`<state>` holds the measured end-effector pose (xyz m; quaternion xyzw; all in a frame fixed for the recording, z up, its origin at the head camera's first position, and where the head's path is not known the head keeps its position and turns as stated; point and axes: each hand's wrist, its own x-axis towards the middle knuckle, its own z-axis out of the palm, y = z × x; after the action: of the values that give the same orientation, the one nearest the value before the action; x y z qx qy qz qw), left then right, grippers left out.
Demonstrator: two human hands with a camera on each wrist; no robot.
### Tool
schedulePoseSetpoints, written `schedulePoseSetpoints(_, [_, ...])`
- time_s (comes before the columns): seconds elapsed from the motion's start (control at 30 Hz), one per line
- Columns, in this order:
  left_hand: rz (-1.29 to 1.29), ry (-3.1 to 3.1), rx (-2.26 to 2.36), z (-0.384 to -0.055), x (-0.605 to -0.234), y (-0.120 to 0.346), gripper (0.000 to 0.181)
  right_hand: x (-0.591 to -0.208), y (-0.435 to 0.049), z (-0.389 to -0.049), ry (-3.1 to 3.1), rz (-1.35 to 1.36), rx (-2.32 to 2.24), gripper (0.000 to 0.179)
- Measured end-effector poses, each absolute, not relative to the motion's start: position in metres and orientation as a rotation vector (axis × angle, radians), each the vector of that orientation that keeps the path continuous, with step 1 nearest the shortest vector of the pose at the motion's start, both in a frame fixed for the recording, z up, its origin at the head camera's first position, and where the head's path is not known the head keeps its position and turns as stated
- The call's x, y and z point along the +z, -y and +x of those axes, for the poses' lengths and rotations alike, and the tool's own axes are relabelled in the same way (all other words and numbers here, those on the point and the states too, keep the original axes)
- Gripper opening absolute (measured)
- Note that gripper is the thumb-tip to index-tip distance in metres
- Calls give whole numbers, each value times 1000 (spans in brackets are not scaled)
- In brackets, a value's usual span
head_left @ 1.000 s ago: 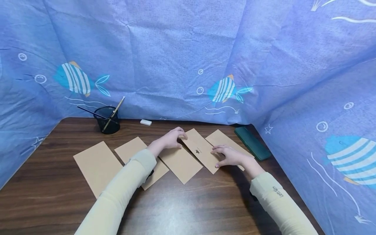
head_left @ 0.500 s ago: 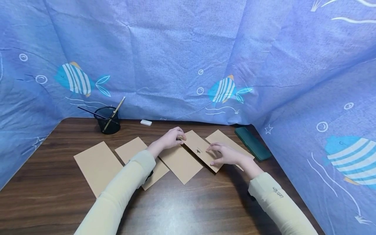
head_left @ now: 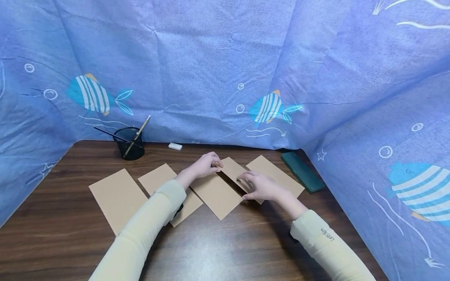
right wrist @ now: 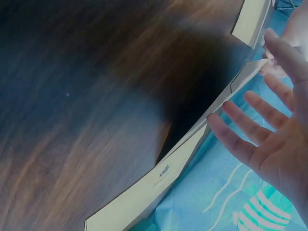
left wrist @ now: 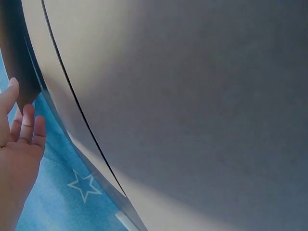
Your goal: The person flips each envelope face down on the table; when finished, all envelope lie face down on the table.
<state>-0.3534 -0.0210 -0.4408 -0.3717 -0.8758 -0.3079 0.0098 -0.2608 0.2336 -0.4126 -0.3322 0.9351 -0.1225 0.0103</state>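
Observation:
Several plain brown kraft notebooks lie slanted in a row on the dark wooden table. My left hand [head_left: 204, 166] pinches the far left corner of the fourth notebook [head_left: 230, 166], whose left side is raised with dark shadow under it. That notebook carries a small black print. Above its near half is my right hand [head_left: 263, 187], fingers spread, thumb by the near edge. In the right wrist view the right hand [right wrist: 269, 130] shows extended fingers, the fingertips right at the notebook's edge. Beside it, the third notebook [head_left: 216, 197] lies flat; the fifth notebook [head_left: 274, 171] is partly behind the right hand.
Two more notebooks, the first notebook [head_left: 117, 199] and second notebook [head_left: 158, 177], lie left, partly under the left sleeve. A black mesh pen cup [head_left: 129, 146], a white eraser [head_left: 175, 146] and a dark green case [head_left: 302, 171] stand along the back. A blue fish-print curtain [head_left: 197, 78] surrounds the table.
My right hand has moved left across the fourth notebook. Its left side has risen and its near corner shifted right. My left thumb has drawn up to the pinched corner.

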Motion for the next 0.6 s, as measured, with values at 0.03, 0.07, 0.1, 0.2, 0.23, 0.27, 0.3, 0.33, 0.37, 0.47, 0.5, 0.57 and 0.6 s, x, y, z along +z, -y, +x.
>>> schedulePoseSetpoints(0.03, [-1161, 2732, -968, -353, -441, 21, 13, -413, -233, -260, -2925, -1035, -367, 68])
schedulePoseSetpoints(0.07, [-1161, 2729, -973, -353, -441, 20, 13, -413, -232, -259, -2928, -1039, -357, 67])
schedulePoseSetpoints(0.1, [-1157, 2730, -979, -354, -441, 20, 13, -412, -232, -259, -2928, -1046, -347, 65])
schedulePoseSetpoints(0.2, [-1158, 2717, -984, -354, -440, 19, 12, -413, -231, -258, -2932, -1057, -322, 60])
schedulePoseSetpoints(0.23, [-1158, 2712, -984, -354, -440, 19, 11, -413, -231, -258, -2933, -1067, -320, 59])
schedulePoseSetpoints(0.27, [-1160, 2704, -982, -354, -439, 19, 11, -413, -231, -258, -2936, -1076, -313, 59])
schedulePoseSetpoints(0.3, [-1160, 2697, -986, -354, -439, 19, 10, -413, -231, -258, -2941, -1077, -309, 59])
schedulePoseSetpoints(0.33, [-1159, 2690, -987, -354, -438, 19, 9, -413, -231, -258, -2943, -1078, -308, 59])
schedulePoseSetpoints(0.37, [-1160, 2681, -988, -354, -438, 19, 8, -412, -231, -258, -2946, -1076, -302, 60])
schedulePoseSetpoints(0.47, [-1163, 2650, -984, -354, -436, 19, 6, -412, -232, -258, -2955, -1072, -277, 61])
schedulePoseSetpoints(0.5, [-1164, 2641, -983, -354, -435, 18, 6, -411, -232, -258, -2959, -1075, -267, 61])
schedulePoseSetpoints(0.57, [-1167, 2625, -975, -354, -433, 18, 6, -409, -232, -258, -2963, -1086, -259, 59])
schedulePoseSetpoints(0.6, [-1167, 2619, -973, -354, -432, 18, 6, -408, -232, -258, -2966, -1092, -260, 58])
